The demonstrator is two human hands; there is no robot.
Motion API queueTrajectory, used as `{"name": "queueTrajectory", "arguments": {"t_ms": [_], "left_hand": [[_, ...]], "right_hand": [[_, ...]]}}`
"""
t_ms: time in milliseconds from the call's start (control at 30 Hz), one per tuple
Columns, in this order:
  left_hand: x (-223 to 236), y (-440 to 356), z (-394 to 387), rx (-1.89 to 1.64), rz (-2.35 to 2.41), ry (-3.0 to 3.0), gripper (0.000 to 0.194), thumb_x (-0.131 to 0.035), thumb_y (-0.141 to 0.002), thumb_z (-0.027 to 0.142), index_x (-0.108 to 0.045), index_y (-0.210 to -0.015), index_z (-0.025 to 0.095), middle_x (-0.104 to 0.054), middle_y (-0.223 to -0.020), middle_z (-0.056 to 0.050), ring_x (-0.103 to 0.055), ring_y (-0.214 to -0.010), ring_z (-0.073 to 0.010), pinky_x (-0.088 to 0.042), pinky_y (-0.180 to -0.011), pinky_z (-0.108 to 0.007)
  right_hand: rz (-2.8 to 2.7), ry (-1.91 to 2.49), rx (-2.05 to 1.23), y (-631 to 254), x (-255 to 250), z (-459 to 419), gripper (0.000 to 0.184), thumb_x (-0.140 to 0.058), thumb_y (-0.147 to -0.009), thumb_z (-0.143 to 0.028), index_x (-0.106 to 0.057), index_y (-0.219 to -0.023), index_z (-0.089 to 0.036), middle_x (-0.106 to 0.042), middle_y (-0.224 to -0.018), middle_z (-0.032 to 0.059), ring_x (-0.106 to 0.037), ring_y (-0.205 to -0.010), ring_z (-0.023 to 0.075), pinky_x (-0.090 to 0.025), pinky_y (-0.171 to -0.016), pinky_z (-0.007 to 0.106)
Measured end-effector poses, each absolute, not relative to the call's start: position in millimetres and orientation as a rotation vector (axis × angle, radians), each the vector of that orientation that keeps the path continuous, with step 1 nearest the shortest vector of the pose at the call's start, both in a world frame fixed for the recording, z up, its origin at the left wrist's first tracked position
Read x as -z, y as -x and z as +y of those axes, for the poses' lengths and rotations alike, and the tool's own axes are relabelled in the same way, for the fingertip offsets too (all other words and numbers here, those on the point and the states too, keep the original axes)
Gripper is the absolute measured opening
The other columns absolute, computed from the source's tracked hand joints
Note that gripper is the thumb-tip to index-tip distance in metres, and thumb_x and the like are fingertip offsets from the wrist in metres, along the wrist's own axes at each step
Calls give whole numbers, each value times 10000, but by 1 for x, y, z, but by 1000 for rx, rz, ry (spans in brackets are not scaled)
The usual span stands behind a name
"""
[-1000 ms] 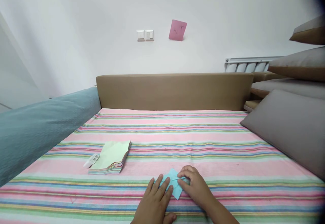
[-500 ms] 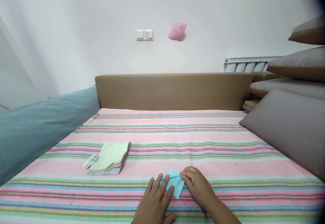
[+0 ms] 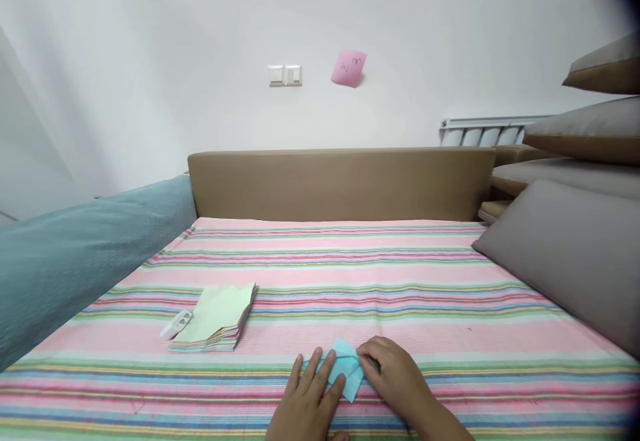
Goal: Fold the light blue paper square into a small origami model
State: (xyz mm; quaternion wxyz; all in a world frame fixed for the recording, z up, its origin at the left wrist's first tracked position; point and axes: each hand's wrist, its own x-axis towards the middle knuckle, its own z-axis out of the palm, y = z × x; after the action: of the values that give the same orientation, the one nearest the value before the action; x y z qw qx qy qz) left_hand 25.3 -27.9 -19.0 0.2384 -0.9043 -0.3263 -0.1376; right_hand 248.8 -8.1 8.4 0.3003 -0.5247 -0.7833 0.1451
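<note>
Left hand spread on blue paper, right hand pinching it

Far side of blue paper pretty roomy tbh, bare striped cloth all way back to brown backrest, easy lane for hand. Left part of it blocked, left hand lying flat over that bit. Right corner taken too, right hand pinching it. Farther off to its left, paper stack and small white object stand in way, but decent gap of cloth on blue paper's side. Well right of it, big grey cushion walls things off
</note>
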Motion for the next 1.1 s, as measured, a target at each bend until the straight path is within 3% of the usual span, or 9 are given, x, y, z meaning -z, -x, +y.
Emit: {"name": "queueTrajectory", "arguments": {"t_ms": [567, 867, 1100], "left_hand": [[21, -26, -23, 440, -873, 2440, 701, -531, -734, 676, -419, -1299, 276, -353, -1416, -111, -308, -1276, -351, -256, -1004, -516], [13, -29, -24, 347, -921, 2530, 707, -626, -682, 619, -439, -1272, 278, -336, -1429, -104, -303, -1275, -368, -215, -1014, -562], [15, -30, -24, 330, -898, 2523, 730, -645, -680, 589, -415, -1295, 269, -339, -1431, -88, -316, -1267, -345, -157, -1042, -554]], "right_hand": [[-2197, 1496, -224, -243, -8, -6, 190, -433, -849, -198, -617, -881, -232, -619, -849, 18, -551, -834, 166, -401, -736, 264], [-2224, 1559, -226, -242, -11, -5, 195, -422, -860, -207, -613, -826, -227, -616, -832, 24, -553, -822, 172, -399, -719, 267], [-2249, 1566, -317, -245, -13, -5, 204, -435, -868, -188, -630, -892, -239, -635, -886, 19, -558, -873, 177, -410, -743, 267]]}}
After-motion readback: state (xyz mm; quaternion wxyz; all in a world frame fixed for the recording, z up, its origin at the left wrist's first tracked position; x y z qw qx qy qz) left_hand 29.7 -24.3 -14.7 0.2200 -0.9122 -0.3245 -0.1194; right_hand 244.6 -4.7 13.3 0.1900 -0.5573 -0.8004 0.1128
